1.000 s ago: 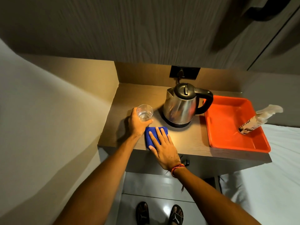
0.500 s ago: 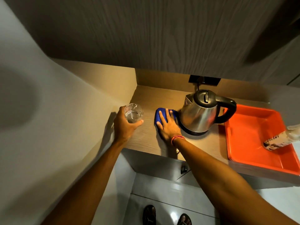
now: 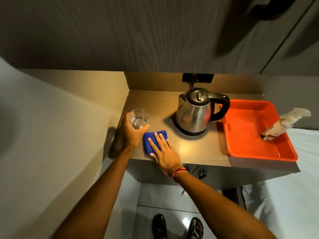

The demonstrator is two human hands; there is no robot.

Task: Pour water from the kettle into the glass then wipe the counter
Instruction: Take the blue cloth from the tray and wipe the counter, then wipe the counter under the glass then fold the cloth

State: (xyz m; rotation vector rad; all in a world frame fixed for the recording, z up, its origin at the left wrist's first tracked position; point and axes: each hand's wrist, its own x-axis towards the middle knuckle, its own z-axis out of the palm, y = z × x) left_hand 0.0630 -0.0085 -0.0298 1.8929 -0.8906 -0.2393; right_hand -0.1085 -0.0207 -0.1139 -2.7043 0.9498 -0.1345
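A steel kettle (image 3: 194, 114) with a black lid and handle stands on its base at the back of the wooden counter (image 3: 198, 150). My left hand (image 3: 128, 132) grips a clear glass (image 3: 139, 118) with some water in it, at the counter's left edge. My right hand (image 3: 164, 150) lies flat, fingers spread, pressing a folded blue cloth (image 3: 151, 139) onto the counter near the front edge, just right of the glass.
An orange tray (image 3: 245, 135) sits at the counter's right end with a spray bottle (image 3: 283, 125) leaning in it. A wall socket (image 3: 197, 78) is behind the kettle. A wall closes the left side, cabinets hang overhead, and my sandalled feet (image 3: 177, 226) are on the floor.
My right hand has slid the blue cloth from beside the kettle back toward the front edge, close to the glass. My left hand keeps hold of the glass.
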